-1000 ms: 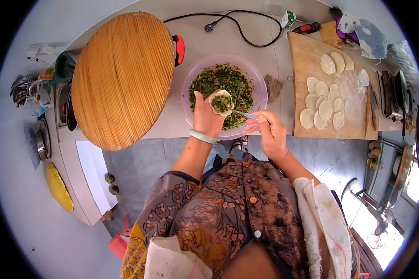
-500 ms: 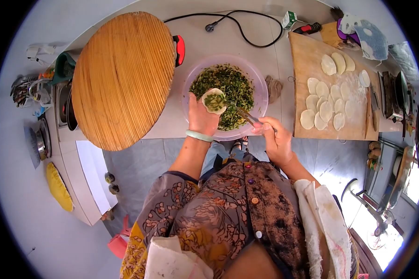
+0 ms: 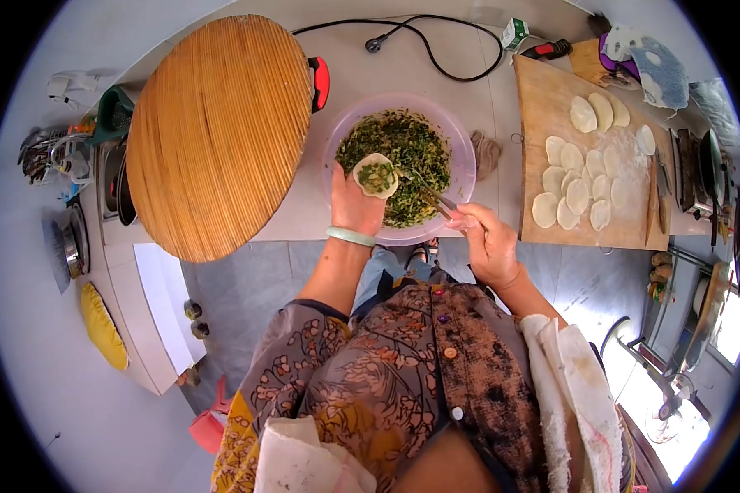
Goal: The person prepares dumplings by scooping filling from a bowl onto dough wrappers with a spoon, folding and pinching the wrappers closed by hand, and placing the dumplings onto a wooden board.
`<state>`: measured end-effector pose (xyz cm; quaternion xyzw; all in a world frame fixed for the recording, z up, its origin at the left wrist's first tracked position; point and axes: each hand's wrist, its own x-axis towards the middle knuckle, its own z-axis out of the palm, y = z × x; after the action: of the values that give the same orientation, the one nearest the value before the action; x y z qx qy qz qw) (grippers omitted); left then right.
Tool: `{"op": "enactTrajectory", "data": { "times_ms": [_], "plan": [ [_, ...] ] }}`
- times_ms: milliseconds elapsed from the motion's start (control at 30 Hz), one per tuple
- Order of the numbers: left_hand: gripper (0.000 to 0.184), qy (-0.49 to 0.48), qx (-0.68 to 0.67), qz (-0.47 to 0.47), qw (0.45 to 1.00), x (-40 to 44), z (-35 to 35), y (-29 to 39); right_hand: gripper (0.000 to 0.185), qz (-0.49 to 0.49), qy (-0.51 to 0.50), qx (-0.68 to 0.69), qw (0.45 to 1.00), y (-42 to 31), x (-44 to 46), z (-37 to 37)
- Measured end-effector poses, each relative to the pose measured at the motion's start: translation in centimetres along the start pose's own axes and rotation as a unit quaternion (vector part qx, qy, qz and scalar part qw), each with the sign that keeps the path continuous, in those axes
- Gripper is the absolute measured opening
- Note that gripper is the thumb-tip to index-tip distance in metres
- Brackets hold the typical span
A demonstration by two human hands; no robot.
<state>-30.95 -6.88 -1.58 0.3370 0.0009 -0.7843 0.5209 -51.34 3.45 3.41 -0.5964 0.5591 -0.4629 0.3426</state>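
Note:
A round dough wrapper [image 3: 376,176] with chopped green filling in its middle rests in my left hand [image 3: 356,201], above the left part of a pink bowl [image 3: 466,177]. Chopped green filling [image 3: 403,140] lies in the bowl. My right hand [image 3: 491,246] is closed on the handle of a metal utensil [image 3: 441,203] at the bowl's lower right rim. The utensil's tip is over the filling, a little to the right of the wrapper; its exact shape is hard to make out.
A large round wooden lid [image 3: 218,135] lies at left. At right, a wooden board [image 3: 543,99] bears several dough rounds [image 3: 577,195] and a rolling pin [image 3: 651,197]. A black cable [image 3: 436,66] runs behind the bowl; a crumpled cloth [image 3: 486,154] sits beside it.
The utensil has moved right, away from the wrapper and over the filling. My left hand has shifted slightly left with the wrapper, whose filling now shows uncovered.

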Motion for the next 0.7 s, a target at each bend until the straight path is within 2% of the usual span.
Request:
{"op": "enactTrajectory", "data": {
  "times_ms": [67, 267, 467, 700],
  "plan": [
    [0.067, 0.006, -0.004, -0.002, 1.0, -0.1, 0.0, -0.1, 0.019, 0.014, -0.01, -0.012, 1.0, -0.5, 0.1, -0.3],
    [0.067, -0.001, -0.003, -0.005, 1.0, -0.2, 0.3, -0.2, 0.019, -0.066, -0.033, -0.033, 0.997, -0.8, 0.5, 0.4],
    [0.067, 0.011, 0.005, -0.009, 1.0, -0.4, 0.4, 0.0, 0.018, -0.026, -0.013, -0.03, 0.999, 0.1, 0.9, 0.0],
    [0.067, 0.001, 0.014, -0.025, 1.0, -0.5, 0.5, -0.1, 0.019, -0.077, -0.028, -0.035, 0.996, -0.5, 1.1, 0.6]
  ]
}}
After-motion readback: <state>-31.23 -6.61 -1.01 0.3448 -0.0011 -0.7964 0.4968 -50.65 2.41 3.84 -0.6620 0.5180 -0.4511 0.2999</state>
